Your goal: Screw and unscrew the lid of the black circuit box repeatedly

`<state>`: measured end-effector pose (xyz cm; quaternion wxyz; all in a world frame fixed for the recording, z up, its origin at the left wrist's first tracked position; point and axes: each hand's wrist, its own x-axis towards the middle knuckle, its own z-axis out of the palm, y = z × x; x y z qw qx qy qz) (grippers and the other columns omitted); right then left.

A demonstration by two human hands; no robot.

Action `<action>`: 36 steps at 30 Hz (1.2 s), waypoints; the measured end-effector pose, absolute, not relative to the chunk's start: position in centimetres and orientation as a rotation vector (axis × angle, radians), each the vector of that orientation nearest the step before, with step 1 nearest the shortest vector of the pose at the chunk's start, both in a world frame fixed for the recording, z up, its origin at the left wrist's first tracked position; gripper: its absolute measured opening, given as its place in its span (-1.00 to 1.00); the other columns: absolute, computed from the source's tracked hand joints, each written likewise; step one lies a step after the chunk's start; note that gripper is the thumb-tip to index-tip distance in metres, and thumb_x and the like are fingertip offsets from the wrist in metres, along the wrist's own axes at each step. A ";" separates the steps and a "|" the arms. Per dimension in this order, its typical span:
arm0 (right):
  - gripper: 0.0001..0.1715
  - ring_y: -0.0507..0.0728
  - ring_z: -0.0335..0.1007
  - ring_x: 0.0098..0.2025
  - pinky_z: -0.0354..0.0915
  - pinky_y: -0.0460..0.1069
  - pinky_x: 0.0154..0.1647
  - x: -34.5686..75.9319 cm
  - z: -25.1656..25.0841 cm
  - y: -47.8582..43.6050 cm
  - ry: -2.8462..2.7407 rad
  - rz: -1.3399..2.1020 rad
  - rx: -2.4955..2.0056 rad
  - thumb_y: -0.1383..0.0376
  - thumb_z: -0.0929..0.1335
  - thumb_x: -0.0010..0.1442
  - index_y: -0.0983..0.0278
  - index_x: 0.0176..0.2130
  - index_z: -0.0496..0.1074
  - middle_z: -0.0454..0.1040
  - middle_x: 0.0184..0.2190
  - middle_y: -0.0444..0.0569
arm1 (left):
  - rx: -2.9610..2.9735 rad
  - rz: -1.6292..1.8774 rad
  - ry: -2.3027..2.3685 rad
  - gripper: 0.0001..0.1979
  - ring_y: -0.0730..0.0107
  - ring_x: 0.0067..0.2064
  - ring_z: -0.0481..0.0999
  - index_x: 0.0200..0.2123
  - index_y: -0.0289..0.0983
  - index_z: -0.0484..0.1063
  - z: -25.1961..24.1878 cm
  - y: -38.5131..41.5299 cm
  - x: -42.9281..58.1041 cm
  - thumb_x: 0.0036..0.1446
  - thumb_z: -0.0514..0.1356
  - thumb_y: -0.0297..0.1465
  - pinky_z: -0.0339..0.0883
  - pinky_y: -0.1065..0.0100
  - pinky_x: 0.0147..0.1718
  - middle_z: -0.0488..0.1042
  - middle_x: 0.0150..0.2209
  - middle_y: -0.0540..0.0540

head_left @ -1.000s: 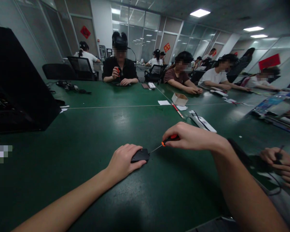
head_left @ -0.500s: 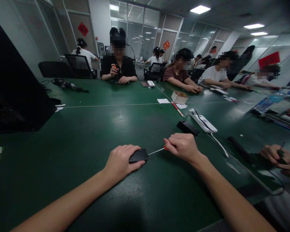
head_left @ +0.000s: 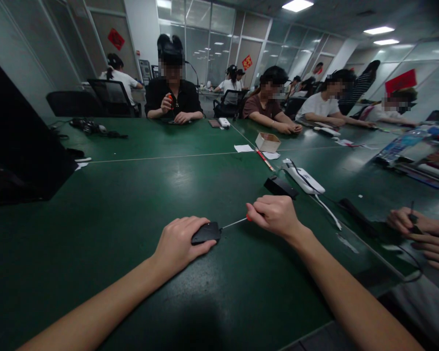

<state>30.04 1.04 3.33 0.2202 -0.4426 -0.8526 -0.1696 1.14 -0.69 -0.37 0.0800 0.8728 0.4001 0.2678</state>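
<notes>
Beige box [head_left: 266, 144], contents unclear, beyond black device [head_left: 206, 233]

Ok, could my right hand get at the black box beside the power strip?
Probably yes: the black box sits just beyond your right hand, nothing visible between, though that hand holds a screwdriver.

In own fingers [head_left: 197, 222]: one screwdriver [head_left: 237, 222], one black case [head_left: 209, 232]. One open box [head_left: 266, 143].
</notes>
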 end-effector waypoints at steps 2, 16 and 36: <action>-0.43 -0.01 0.24 -0.60 -0.01 -0.04 -0.49 30.0 3.4 1.0 -2.347 -0.507 -1.203 0.25 0.23 0.35 0.29 -0.66 0.38 0.40 -0.66 -0.09 | 2.608 0.800 1.191 -0.63 0.06 -0.13 0.62 0.00 -0.21 0.50 -0.4 -0.7 1.1 0.18 0.31 -0.16 0.47 0.09 -0.15 0.63 -0.09 -0.14; -0.51 -0.01 0.04 -0.62 -0.09 -0.01 -0.56 29.2 5.5 -1.9 -2.387 -0.838 -0.977 0.22 0.34 0.28 0.23 -0.65 0.39 0.33 -0.70 -0.15 | 2.568 0.801 1.127 -0.61 0.09 -0.10 0.64 0.01 -0.23 0.49 -0.2 -0.4 1.0 0.20 0.31 -0.15 0.51 0.15 -0.13 0.63 -0.08 -0.16; -0.35 0.00 0.11 -0.59 -0.12 0.00 -0.48 30.6 3.0 1.5 -2.356 -0.298 -1.200 0.09 0.20 0.37 0.28 -0.67 0.36 0.33 -0.68 -0.08 | 2.533 0.828 1.224 -0.62 0.11 -0.16 0.66 -0.03 -0.25 0.54 0.0 -0.6 1.3 0.12 0.37 -0.21 0.50 0.15 -0.14 0.66 -0.13 -0.13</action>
